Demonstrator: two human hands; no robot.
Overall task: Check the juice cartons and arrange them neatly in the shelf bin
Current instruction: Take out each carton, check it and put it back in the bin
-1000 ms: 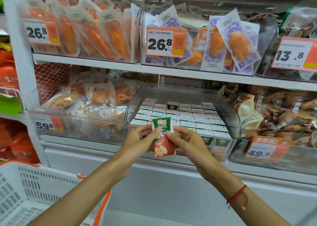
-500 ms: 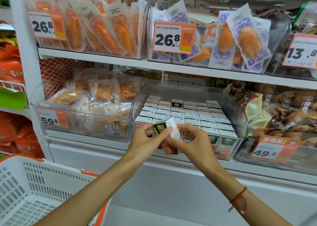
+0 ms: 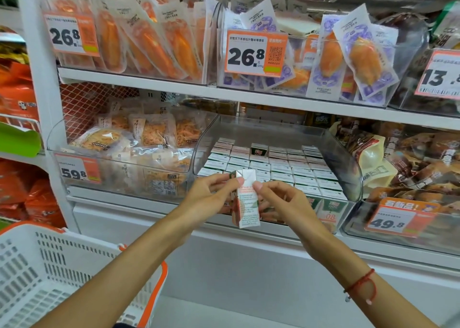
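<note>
Left hand [image 3: 211,193] and right hand [image 3: 278,200] are both pinching one juice carton [image 3: 245,203] by its top, just before the clear shelf bin [image 3: 348,168]. Looks like the checking step; next, it's needing an upright slot among the rows.

The white shelf [image 3: 249,230] carries 3 clear bins [image 3: 348,168] side by side, holding packets and cartons [image 3: 281,168].

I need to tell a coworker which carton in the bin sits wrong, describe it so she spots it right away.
Find the clear plastic bin on the middle shelf, packed with white-topped juice cartons. In the back rows, slightly left of centre, one dark green carton stands out: it alone shows a green face, not a white top.
</note>
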